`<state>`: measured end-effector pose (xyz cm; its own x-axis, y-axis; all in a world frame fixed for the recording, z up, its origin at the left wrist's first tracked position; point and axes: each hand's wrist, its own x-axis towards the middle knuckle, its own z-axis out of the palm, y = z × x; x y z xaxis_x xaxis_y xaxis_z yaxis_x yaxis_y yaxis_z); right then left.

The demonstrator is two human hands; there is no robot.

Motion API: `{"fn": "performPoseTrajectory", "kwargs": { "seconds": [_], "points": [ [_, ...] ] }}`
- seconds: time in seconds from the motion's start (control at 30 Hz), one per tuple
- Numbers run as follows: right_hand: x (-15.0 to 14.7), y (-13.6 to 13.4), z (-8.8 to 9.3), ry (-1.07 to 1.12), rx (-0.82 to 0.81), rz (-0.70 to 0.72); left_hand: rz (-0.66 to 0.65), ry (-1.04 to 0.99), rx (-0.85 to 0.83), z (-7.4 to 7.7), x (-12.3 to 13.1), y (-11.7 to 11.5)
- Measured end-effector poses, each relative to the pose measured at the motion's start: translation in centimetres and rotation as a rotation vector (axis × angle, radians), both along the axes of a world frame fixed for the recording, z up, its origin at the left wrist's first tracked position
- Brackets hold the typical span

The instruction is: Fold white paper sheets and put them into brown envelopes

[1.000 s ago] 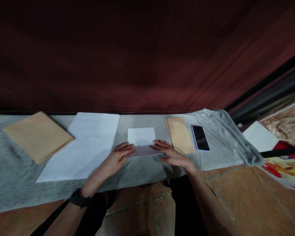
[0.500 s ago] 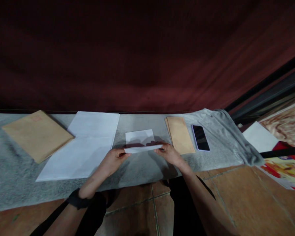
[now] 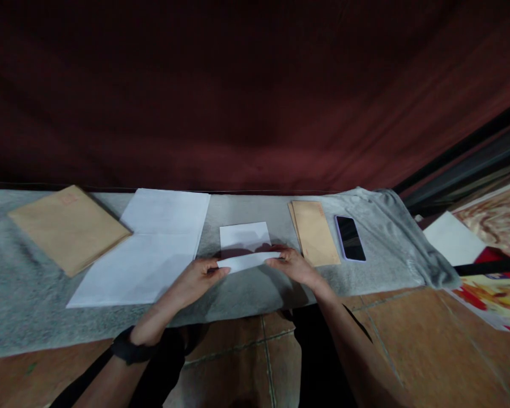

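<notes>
A narrow strip of folded white paper point(image 3: 247, 262) is stretched between my two hands, slightly above the grey cloth. My left hand point(image 3: 202, 279) pinches its left end between thumb and fingers. At the other end my right hand point(image 3: 295, 265) grips it the same way, with the right side a little higher. Just behind the folded paper lies a flat white sheet point(image 3: 245, 236), its near edge partly hidden by the strip and my right fingers. Close to my right hand rest a few small brown envelopes point(image 3: 318, 235).
On the left, large white sheets point(image 3: 153, 255) with a crease lie partly under a stack of bigger brown envelopes point(image 3: 70, 229). A phone point(image 3: 351, 238) in a purple case lies to the right on the grey cloth point(image 3: 382, 255). A dark red curtain point(image 3: 246, 113) hangs behind.
The folded paper has tilted so that more of its face shows, its left end now slightly lower. Both hands keep their hold. The view has shifted slightly.
</notes>
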<state>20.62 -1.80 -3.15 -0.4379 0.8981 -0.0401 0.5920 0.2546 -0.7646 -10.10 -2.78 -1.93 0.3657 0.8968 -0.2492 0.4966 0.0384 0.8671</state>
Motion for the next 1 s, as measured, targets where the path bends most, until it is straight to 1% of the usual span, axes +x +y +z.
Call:
{"fn": "performPoseTrajectory", "kwargs": {
  "seconds": [0.1,0.17,0.3,0.37,0.47,0.6,0.7,0.77,0.87,1.0],
  "points": [
    [-0.7,0.4,-0.6,-0.055,-0.058,-0.156,0.115,-0.062,-0.037,0.1,0.8,0.5],
    [-1.3,0.7,-0.9,-0.094,-0.065,-0.228,0.177,-0.064,-0.011,0.0,1.3,0.8],
    [-2.7,1.1,-1.1,-0.281,-0.015,-0.333,0.279,0.101,0.14,-0.5,2.1,1.4],
    [-3.4,1.2,-1.0,-0.395,0.009,-0.384,0.297,0.184,0.196,-0.8,2.4,1.8],
    [-4.4,1.4,-0.6,-0.482,0.019,-0.43,0.324,0.315,0.225,-1.0,2.9,2.3],
    [-5.4,1.6,0.1,-0.517,-0.004,-0.467,0.365,0.563,0.18,-0.7,3.9,3.1],
    [-6.0,1.8,0.5,-0.541,-0.029,-0.496,0.372,0.678,0.142,-0.1,4.7,3.5],
    [-6.2,1.9,0.7,-0.556,-0.026,-0.519,0.369,0.698,0.123,0.3,5.0,3.7],
    [-6.5,2.0,0.7,-0.569,0.003,-0.533,0.355,0.669,0.102,0.8,5.2,3.9],
    [-6.8,2.2,0.6,-0.566,0.057,-0.544,0.362,0.605,0.066,0.8,5.0,4.0]
  ]
}}
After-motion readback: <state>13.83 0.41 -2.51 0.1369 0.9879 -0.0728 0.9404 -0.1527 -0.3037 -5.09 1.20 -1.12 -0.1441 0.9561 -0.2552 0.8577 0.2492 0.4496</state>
